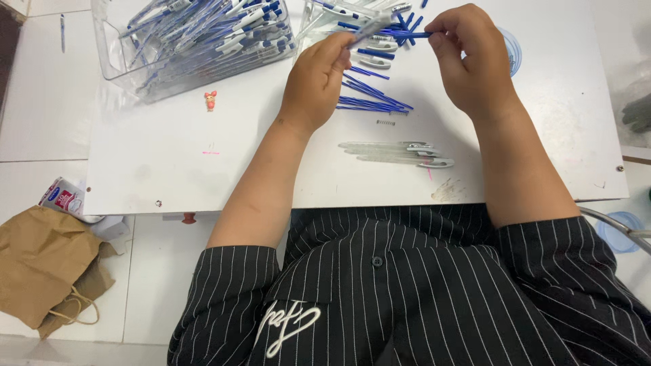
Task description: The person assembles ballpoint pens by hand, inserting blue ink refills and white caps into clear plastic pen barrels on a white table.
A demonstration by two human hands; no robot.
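I saw my left hand (317,76) pinching a clear pen barrel (369,28) while my right hand (472,57) pinched a blue refill (405,34) at its end, both raised above the white board (169,156). Loose refills (373,98) and empty barrels (400,153) lay beneath; a clear bin of pens (196,41) stood left.

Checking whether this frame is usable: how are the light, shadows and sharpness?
Head view: bright, even light; the white board looks nearly washed out; soft shadows under both forearms; the left hand and right hand are fairly sharp; wide-angle bending at the edges.
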